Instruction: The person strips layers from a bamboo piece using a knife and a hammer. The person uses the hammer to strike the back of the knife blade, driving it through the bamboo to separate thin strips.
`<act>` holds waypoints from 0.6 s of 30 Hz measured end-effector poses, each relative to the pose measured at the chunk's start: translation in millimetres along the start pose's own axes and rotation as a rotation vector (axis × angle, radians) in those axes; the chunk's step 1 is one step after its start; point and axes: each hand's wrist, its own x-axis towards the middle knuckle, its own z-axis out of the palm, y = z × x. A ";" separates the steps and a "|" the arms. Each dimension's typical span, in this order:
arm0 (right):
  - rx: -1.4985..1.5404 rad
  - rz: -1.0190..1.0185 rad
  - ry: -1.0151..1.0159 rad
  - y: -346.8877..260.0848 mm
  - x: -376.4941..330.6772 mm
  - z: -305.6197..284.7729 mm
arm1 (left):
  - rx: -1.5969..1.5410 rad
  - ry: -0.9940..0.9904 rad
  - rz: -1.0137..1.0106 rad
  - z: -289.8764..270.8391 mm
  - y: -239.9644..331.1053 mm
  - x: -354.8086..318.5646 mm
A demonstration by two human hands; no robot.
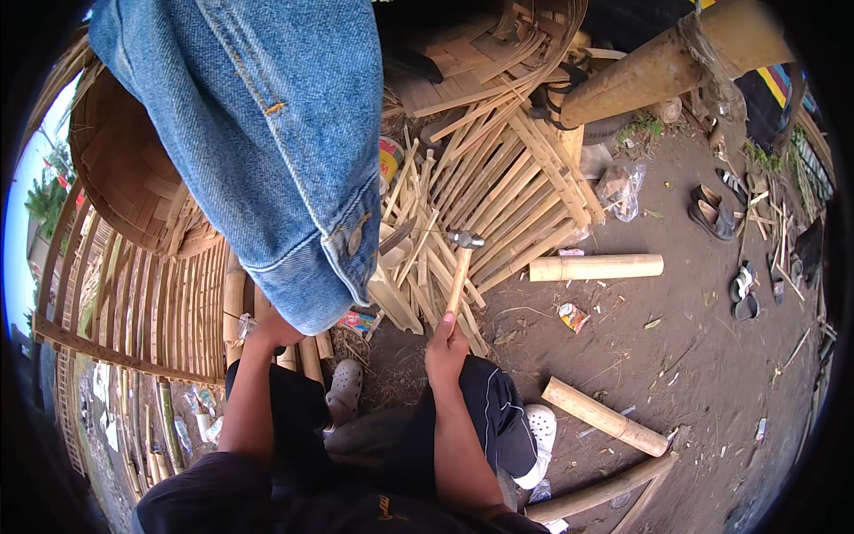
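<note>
The person's right hand [446,354] is closing round the lower end of a hammer with a pale wooden handle and grey metal head [459,278], the head pointing toward twelve o'clock. From that hand, the left hand [278,329] is resting at nine o'clock, partly hiding behind a blue denim sleeve with a buttoned cuff [294,187]; whether it is holding anything, I cannot tell. A fan of pale, flat bamboo slats [511,191] is lying at one o'clock, just beyond the hammer. A thick, straight, tan bamboo section [596,267] is lying on brown soil [694,347] at two o'clock, and a slatted bamboo frame [151,307] is standing at nine o'clock, beyond the left hand.
</note>
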 end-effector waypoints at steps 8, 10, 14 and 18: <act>0.236 0.204 -0.163 -9.0 -2.6 -23.6 | 0.017 -0.022 -0.291 -22.5 65.6 1.5; 0.308 0.261 -0.194 -14.2 -5.3 -25.1 | 0.058 0.047 -0.310 -16.0 63.9 -2.9; 0.397 0.362 -0.231 -21.9 -8.8 -27.1 | -0.078 0.077 -0.262 -11.0 62.0 -12.2; 0.405 0.392 -0.261 -24.4 -11.0 -29.3 | -0.160 0.031 -0.321 -3.8 57.0 -15.0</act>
